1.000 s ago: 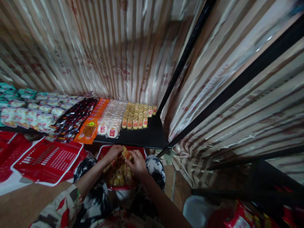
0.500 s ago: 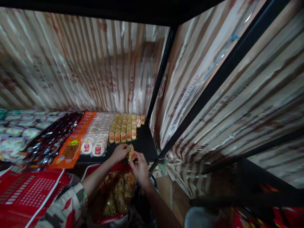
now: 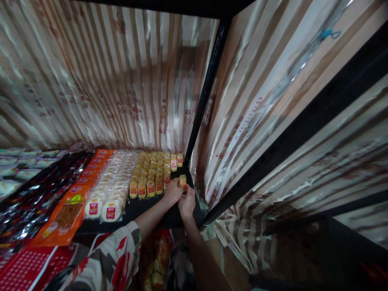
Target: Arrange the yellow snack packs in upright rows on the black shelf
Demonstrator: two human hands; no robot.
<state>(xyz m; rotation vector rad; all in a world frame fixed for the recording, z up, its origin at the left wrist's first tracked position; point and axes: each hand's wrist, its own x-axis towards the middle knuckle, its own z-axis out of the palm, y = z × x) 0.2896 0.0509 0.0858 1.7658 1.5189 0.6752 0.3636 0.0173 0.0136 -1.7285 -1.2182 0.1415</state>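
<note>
A small yellow wrapped snack cake (image 3: pixel 182 182) with a red label is between my two hands, above the right end of the black shelf (image 3: pixel 142 210). My left hand (image 3: pixel 172 191) has its fingers closed at the snack's left side. From the right and below, my right hand (image 3: pixel 187 201) pinches it. Just left of my hands stand rows of the same yellow snack cakes (image 3: pixel 150 188), labels facing front. Two more yellow packs (image 3: pixel 173 163) are at the back near the post.
Left of the yellow rows lie round white packaged crackers (image 3: pixel 110 211), orange bags (image 3: pixel 64 216) and dark shiny packs (image 3: pixel 33 190). A red basket (image 3: pixel 33 264) is low left; yellow packs (image 3: pixel 158 266) sit below the shelf edge. Black posts (image 3: pixel 209 89) frame the striped sheeting (image 3: pixel 136 81).
Both hands have moved forward and to the right with the snack cake, from over the basket to over the shelf. The view has shifted closer to the shelf corner.
</note>
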